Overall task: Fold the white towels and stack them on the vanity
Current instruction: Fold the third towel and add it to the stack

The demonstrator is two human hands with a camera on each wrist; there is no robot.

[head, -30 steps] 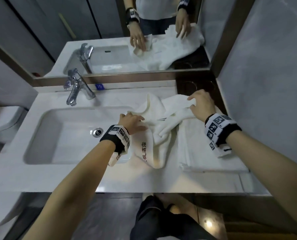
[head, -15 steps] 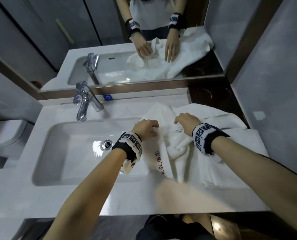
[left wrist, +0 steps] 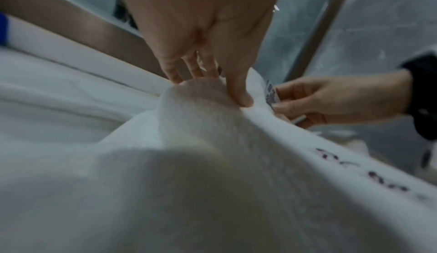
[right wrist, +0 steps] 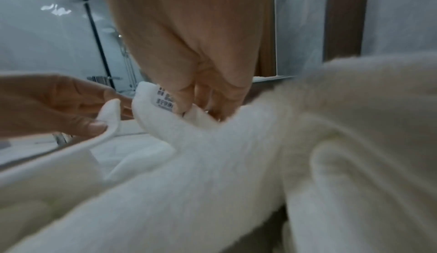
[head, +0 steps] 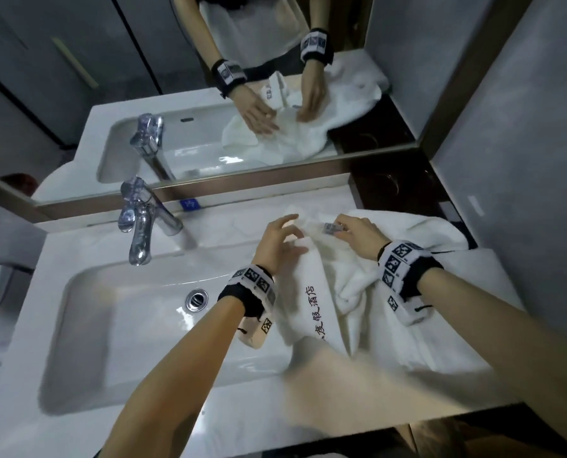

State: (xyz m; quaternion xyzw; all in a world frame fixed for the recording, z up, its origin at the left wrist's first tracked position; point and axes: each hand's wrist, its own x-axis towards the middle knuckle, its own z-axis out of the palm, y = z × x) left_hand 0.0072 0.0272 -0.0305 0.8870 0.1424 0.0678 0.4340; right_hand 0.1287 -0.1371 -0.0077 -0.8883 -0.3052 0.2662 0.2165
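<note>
Since the earlier frame, both of our hands had lifted off the rumpled cloth and come together at its far edge, toward twelve o'clock on the worktop (head: 143, 421).

Our left hand (head: 280, 241) had its grip pinched on a corner of the white towel (head: 321, 312), thumb on top and fingers beneath, as the left wrist view showed at the thumb (left wrist: 238, 96). Our right hand (head: 358, 233) had its grip clamped on the next stretch of the same edge, where a small printed label (head: 333, 228) was sewn; the right wrist view showed the fingers (right wrist: 179, 100) curled over that label. The two hands were near each other but apart.

From that held edge the towel hung in loose folds back toward six o'clock, with a line of dark embroidered characters (head: 310, 312) running along one fold. It lay on the white worktop at three o'clock of the sink basin (head: 117, 325), partly over a second white towel (head: 493, 285) spread flat beneath it toward three o'clock. The chrome faucet (head: 143, 223) stood at ten o'clock of our hands, and the mirror (head: 77, 94) behind it reflected them.
</note>
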